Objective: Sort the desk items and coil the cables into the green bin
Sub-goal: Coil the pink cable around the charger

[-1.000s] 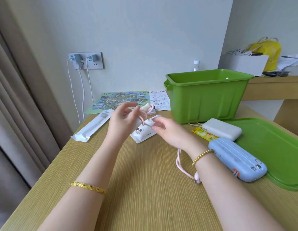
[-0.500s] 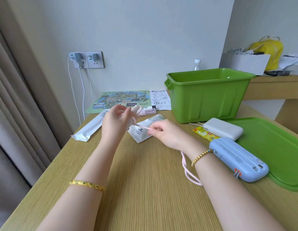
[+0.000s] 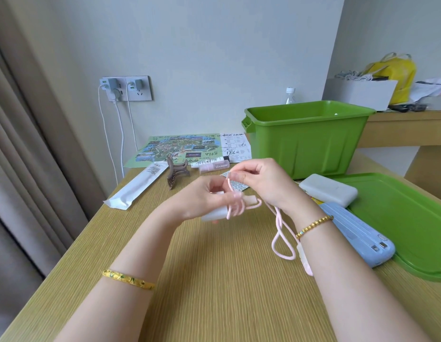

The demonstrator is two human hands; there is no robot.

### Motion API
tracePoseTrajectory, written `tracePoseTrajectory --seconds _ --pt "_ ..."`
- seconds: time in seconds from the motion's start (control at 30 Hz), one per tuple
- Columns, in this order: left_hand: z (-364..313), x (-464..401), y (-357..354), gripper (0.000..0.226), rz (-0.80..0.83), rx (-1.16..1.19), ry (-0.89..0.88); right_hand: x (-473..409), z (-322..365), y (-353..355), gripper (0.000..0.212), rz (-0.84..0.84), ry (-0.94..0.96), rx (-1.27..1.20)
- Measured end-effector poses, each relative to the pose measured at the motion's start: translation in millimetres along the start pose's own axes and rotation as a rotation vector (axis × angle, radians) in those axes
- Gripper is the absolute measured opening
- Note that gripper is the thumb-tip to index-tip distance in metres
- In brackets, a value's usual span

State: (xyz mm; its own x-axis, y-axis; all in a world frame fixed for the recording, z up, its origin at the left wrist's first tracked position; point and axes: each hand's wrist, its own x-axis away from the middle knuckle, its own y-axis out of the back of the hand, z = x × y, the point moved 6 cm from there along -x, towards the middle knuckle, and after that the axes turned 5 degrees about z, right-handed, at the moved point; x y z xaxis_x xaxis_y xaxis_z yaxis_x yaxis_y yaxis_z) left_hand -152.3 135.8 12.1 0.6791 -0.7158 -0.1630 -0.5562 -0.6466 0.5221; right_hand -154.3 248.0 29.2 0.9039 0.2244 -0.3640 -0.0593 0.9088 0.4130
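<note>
Above the middle of the wooden desk (image 3: 214,280), my left hand (image 3: 204,201) holds a small pale device (image 3: 214,214) with a thin pink cable (image 3: 279,233) looped round its fingers. My right hand (image 3: 261,181) pinches the cable just above those loops. The rest of the cable hangs down in a loop to the desk under my right wrist, ending in a pale plug (image 3: 304,261). The green bin (image 3: 305,139) stands open at the back right, its green lid (image 3: 407,223) flat on the desk beside it.
A blue power bank (image 3: 357,235) and a white power bank (image 3: 328,190) lie by the lid. A brown hair clip (image 3: 176,175), two small tubes (image 3: 212,165), a white packet (image 3: 138,186) and a map (image 3: 175,149) lie at the back left. White cables hang from the wall socket (image 3: 125,88).
Both hands have risen and come closer together. The cable is now wound round my left fingers, and my right hand has moved up above them, pulling the slack off the desk.
</note>
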Motion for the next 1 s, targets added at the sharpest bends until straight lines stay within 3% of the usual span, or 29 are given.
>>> tracePoseTrajectory --seconds 0.13,0.3,0.4,0.53,0.67,0.8,0.9,1.0 --pt "8 -3 4 0.024 -0.113 -0.07 0.095 0 -2 -3 0.011 0.029 0.001 -0.036" --pt "10 0 21 0.042 -0.268 0.282 0.063 -2 -4 13 0.012 -0.095 -0.039 -0.085" --pt "15 2 34 0.044 -0.446 0.531 0.038 0 -4 5 0.01 0.038 -0.087 -0.16" --pt "27 8 48 0.021 -0.675 0.78 0.13 7 -3 -20 0.021 0.234 -0.144 -0.049" --pt "32 12 45 0.019 -0.752 0.845 0.203 4 -12 -24 0.026 0.232 -0.201 -0.15" --pt "26 10 43 0.021 -0.719 1.007 0.082 1 -18 -41 0.029 0.296 -0.2 0.057" --pt "26 9 42 0.018 -0.702 0.978 0.103 0 -21 -46 0.03 0.305 -0.197 0.142" --pt "30 12 50 0.011 -0.791 0.915 0.126 1 -19 -30 0.022 0.226 -0.188 0.158"
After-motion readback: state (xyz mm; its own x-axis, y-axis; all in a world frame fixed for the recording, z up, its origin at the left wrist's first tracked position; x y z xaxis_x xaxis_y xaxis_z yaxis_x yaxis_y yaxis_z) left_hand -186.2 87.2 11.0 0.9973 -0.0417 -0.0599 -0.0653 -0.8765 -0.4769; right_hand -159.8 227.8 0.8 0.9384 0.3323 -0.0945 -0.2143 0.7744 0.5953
